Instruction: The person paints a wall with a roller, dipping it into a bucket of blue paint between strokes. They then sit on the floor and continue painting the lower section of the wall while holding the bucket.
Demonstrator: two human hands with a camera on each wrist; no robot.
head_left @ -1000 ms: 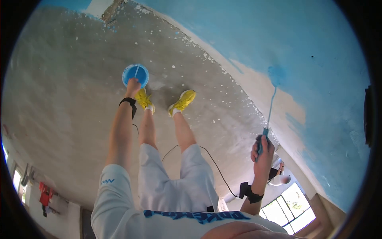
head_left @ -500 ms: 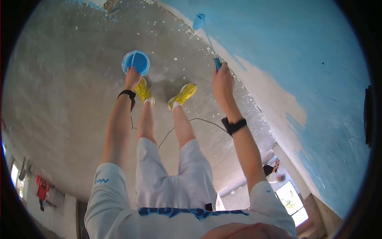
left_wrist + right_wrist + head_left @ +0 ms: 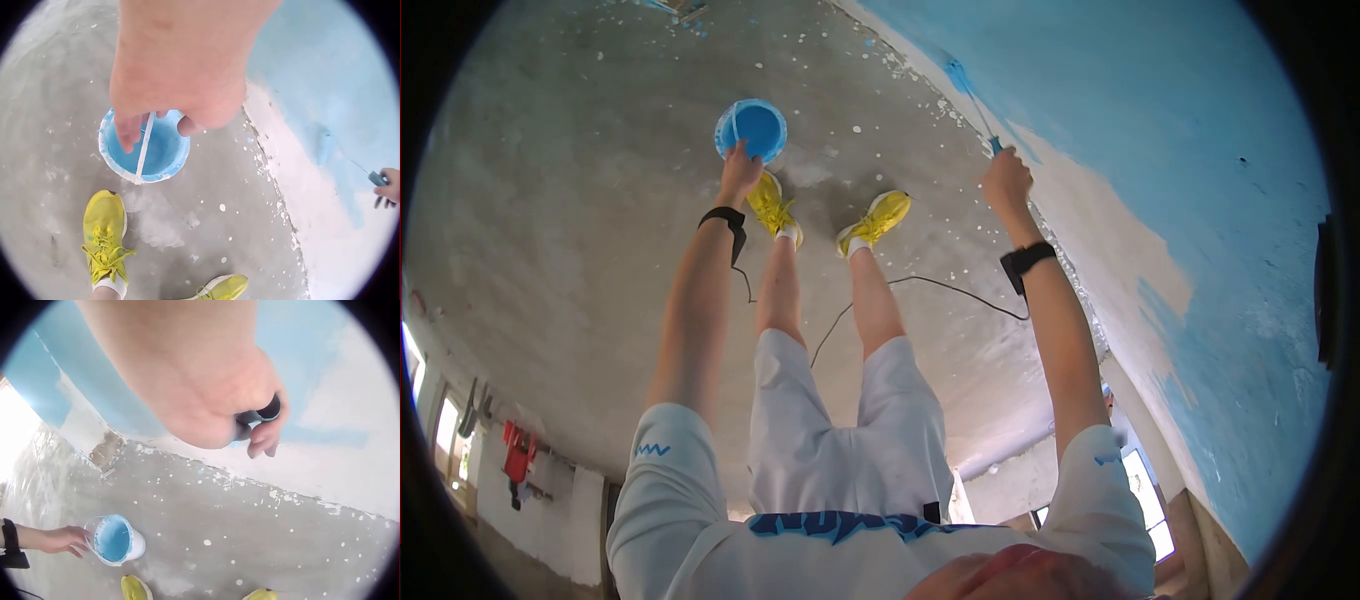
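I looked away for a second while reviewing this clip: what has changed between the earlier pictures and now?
The right hand swung the paint roller from the bare wall patch down to the base of the wall by the floor, keeping its grip on the handle. The left hand stayed holding the blue paint bucket by its handle, and the yellow shoes stayed planted.

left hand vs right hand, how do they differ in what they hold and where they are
The left hand grips the rim of the blue paint bucket on the concrete floor; the right hand grips a paint roller handle. The left hand is beside the yellow shoes; the right hand is by the blue wall. Both reach down, with black wrist straps.
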